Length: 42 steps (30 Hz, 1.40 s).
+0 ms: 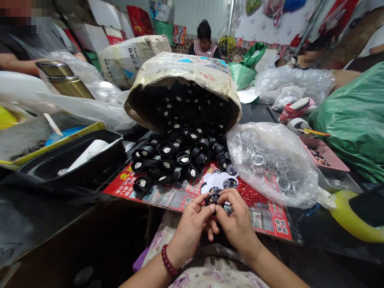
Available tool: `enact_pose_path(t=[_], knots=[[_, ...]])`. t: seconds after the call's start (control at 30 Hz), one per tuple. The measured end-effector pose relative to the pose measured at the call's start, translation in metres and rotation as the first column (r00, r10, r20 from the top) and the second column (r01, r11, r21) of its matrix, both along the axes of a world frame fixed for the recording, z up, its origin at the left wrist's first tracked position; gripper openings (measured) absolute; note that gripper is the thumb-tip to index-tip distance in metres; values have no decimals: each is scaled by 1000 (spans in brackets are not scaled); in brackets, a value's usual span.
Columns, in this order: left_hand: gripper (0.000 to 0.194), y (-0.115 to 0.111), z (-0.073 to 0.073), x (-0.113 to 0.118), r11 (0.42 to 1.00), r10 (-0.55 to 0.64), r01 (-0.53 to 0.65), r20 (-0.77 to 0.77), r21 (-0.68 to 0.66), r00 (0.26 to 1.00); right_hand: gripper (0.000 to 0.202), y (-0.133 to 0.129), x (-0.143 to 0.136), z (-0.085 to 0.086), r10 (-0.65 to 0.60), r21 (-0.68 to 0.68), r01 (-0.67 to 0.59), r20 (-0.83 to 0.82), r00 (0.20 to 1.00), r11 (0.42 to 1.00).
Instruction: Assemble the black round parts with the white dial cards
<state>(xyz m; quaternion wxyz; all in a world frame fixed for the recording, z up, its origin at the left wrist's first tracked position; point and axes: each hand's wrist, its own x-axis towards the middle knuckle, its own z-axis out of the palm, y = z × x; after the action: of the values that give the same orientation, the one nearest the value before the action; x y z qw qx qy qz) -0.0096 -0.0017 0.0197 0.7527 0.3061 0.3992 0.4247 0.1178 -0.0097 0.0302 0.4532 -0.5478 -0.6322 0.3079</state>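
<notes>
Between my fingertips is a small round black part with a printed dial face (213,199). My left hand (192,224) pinches its left side, thumb on top, and my right hand (237,220) grips the right side. Just beyond lie loose round dial discs (214,181), some white side up and some black printed side up. Many black round housings (166,165) with pale metal pieces inside spill from a tipped sack (183,66) toward me. Thin red pieces (250,194) are heaped right of the discs. My fingers hide the underside of the held part.
A clear plastic bag of metal rings (270,160) is at right, with a pink tray (322,154) of small parts behind it. Left are a black tray (72,160) and a gold thermos (64,80). A green bag (354,116) stands far right. Other people sit around the table.
</notes>
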Motion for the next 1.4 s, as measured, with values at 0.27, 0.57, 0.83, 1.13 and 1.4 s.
enact_pose_path(t=[0.27,0.57,0.83,1.13,1.4], knots=[[32,-2,-2,3,999,23,-23,3,-31,1000,26,0,-9,-4,-87,-273,-64,-505,858,960],[27,-2,-8,5,996,78,-79,-16,-51,997,20,3,-16,-14,-116,-258,-6,-453,884,966],[28,1,-11,-5,998,-38,39,10,-54,999,15,7,9,-5,72,-245,-156,-322,944,957],[40,2,-6,-7,995,-99,99,-27,-1,995,15,6,14,13,260,-42,-260,317,912,965],[47,-3,-15,1,994,-101,97,-76,-54,992,22,-2,0,-1,61,189,-160,442,895,969]])
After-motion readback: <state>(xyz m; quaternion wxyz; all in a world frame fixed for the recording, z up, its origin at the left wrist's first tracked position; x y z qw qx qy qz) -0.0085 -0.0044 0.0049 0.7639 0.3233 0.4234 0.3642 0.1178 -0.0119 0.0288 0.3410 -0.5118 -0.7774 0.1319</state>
